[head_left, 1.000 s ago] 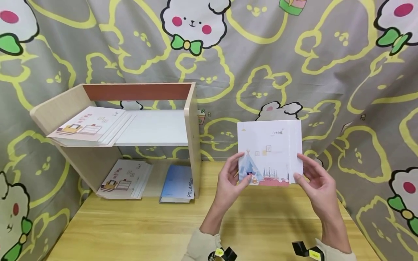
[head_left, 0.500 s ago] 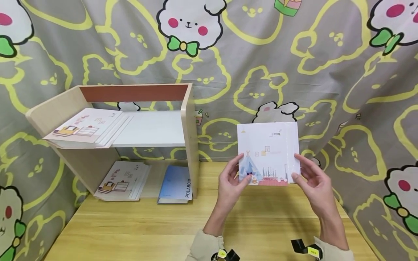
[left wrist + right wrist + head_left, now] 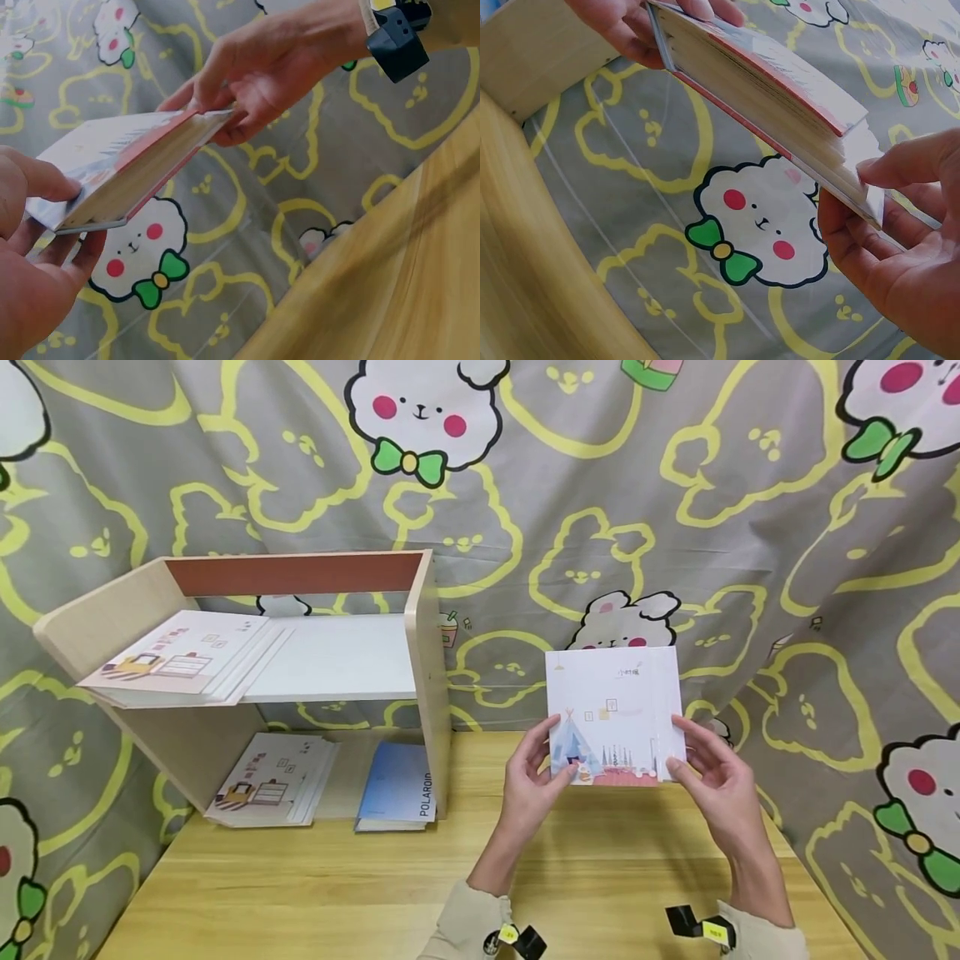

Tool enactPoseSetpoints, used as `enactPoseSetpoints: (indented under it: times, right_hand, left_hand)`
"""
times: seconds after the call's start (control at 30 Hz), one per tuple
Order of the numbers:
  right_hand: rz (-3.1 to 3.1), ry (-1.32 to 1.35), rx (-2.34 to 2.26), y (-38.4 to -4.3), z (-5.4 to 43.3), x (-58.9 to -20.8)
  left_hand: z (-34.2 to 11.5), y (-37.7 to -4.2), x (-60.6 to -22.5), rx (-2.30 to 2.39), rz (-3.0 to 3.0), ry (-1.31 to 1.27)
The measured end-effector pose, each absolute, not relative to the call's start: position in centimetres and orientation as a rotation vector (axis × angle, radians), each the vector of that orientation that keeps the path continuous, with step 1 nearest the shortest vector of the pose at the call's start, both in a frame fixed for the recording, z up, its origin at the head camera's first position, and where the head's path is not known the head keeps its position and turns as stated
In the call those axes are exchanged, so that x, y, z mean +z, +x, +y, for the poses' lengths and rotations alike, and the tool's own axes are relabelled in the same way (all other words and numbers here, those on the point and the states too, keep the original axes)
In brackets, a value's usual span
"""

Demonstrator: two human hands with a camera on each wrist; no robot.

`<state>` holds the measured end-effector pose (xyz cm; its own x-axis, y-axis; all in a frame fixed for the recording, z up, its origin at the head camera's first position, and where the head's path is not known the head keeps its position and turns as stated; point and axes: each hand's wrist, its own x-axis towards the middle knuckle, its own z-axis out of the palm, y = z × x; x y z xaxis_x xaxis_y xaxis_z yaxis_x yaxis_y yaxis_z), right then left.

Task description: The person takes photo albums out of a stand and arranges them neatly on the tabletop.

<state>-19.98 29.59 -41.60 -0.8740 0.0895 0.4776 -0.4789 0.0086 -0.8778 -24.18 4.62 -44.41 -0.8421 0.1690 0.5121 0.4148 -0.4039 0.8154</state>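
One left hand (image 3: 531,783) and one right hand (image 3: 716,783) — two in all — are gripping one book (image 3: 607,727), while one shelf unit (image 3: 427,693) is holding two vehicle-printed covers (image 3: 180,647) (image 3: 266,777) and one blue album (image 3: 393,783), two sleeves (image 3: 474,927) (image 3: 765,939) are bearing two black wrist devices (image 3: 531,942) (image 3: 681,921), and one table (image 3: 315,885) and one curtain (image 3: 480,510) are showing.

Looks like a thick, white, squarish hardcover book (image 3: 603,718) printed with a blue tent and pink-red ground. Hangs in mid-air above the yellow wood-grain table (image 3: 360,893), gripped at both side edges. Tilts face-up, with white inner layers jutting out on the right.
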Motion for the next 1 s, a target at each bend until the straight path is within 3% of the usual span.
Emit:
enactPoseSetpoints:
  times: [1.0]
  right_hand:
    - [-1.952,0.343,1.958,-21.5,30.2,-44.3]
  left_hand:
    - [4.7,-24.9,-47.7,-2.466,-1.634,-0.772]
